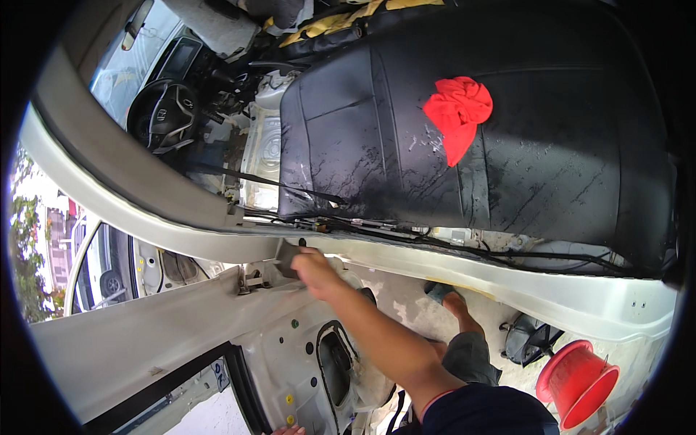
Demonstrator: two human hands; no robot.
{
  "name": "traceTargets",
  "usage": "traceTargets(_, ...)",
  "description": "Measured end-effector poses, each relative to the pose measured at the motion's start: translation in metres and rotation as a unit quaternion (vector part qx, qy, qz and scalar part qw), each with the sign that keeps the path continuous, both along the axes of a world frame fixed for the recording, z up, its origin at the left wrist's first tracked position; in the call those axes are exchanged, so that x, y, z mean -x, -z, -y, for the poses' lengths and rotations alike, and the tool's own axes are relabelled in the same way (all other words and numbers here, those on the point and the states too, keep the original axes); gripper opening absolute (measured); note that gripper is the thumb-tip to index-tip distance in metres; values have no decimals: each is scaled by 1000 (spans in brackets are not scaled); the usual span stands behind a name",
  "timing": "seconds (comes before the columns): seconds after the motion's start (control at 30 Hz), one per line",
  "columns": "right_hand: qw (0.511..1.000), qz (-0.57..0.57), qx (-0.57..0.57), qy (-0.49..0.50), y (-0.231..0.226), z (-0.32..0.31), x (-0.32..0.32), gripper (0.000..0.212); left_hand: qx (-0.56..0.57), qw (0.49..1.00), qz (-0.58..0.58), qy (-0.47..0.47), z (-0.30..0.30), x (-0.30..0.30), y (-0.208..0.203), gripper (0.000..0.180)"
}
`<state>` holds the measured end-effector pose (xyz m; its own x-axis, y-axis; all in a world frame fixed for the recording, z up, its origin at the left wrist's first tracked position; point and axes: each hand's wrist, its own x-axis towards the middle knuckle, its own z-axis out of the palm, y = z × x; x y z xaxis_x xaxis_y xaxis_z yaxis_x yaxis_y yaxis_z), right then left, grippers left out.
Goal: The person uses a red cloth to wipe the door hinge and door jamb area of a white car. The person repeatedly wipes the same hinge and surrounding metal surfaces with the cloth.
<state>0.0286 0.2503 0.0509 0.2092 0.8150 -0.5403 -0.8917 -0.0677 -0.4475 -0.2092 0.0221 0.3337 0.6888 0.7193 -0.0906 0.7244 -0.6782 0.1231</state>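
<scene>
My right hand (316,275) is closed on a flat grey cloth-like piece (286,259), and its exact kind is hard to make out. That piece is against the pale car body at the door pillar, just above the door hinge (252,281). At the lower edge only the fingertips of my left hand (288,431) show, lying stretched out by the bare inner door panel (290,377); the rest is out of view. Across the opening, a crumpled red cloth (460,112) lies on a black seat (420,159) streaked with wet marks.
Dark cables (435,241) run along the door sill (464,272). A seat belt strap (268,183) stretches near the pillar. The steering wheel (163,116) is at far left. On the floor are a red spool-shaped stool (578,384) and a black fan-like object (528,339).
</scene>
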Motion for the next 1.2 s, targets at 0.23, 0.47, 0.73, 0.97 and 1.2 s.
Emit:
traceTargets(0.23, 998, 8, -55, 29, 20, 218, -105, 61, 146, 944, 277, -109, 13, -54, 52, 33)
traceTargets(0.47, 948, 223, 204, 101, 29, 385, -126, 43, 101, 881, 460, 37, -93, -454, 223, 70)
traceTargets(0.73, 916, 210, 343, -2, 80, 524, -136, 26, 134, 890, 433, -36, -100, -577, 325, 48)
traceTargets(0.97, 897, 217, 385, 0, 156, 585, -158, 16, 571, 291, 640, -423, -32, -337, 340, 46)
traceTargets(1.2, 720, 554, 356, -220, 162, 594, -153, 22, 335, 302, 877, -167, -133, -241, 223, 49)
